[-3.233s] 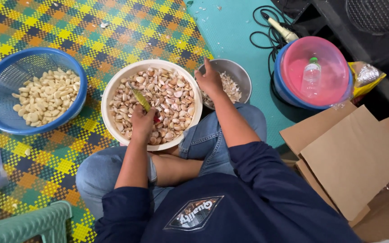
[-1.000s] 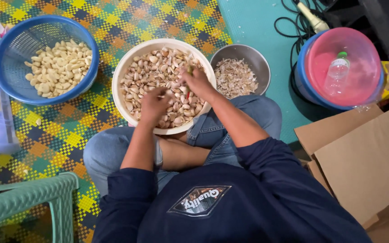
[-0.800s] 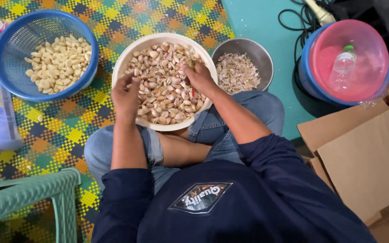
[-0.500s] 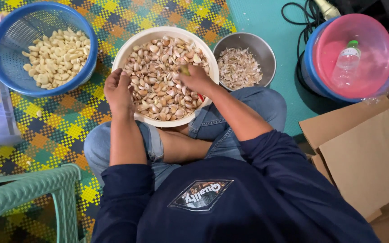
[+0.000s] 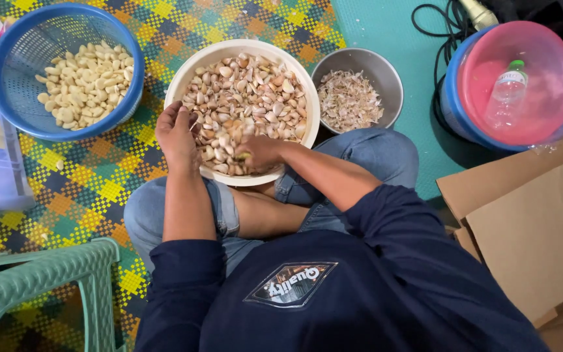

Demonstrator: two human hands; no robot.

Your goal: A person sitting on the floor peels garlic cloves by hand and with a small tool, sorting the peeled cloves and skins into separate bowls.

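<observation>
A woven plaid mat [image 5: 99,189] of green, yellow and orange covered the floor on the left, and a teal floor [image 5: 386,32] showed at the far right. A flattened brown cardboard box [image 5: 522,221] lay at the right. A pink basin nested in a blue one [image 5: 509,85] sat far right, with a clear plastic bottle [image 5: 506,91], green-capped, lying in it, its long axis running near to far; its label was too small to make out. A blue mesh basket [image 5: 8,85] at the far left held peeled pale cloves [image 5: 83,81]. A green plastic stool [image 5: 40,287] stood near left.

The cream bowl [image 5: 242,49] rested on the person's lap, between the basket and a round steel bowl [image 5: 386,72] holding papery skins [image 5: 350,101]. It was heaped with unpeeled garlic cloves [image 5: 249,98] that pointed every way, with no common axis.

The left hand [image 5: 177,133] rested at the bowl's left rim, its fingers curled loosely over the cloves there; whether it gripped one could not be told. The right hand [image 5: 259,153] lay at the near edge of the heap, fingers drawn together, apparently pinching a small yellowish thing [image 5: 244,156] that was too small to identify. The two hands were apart, with cloves between them.
</observation>
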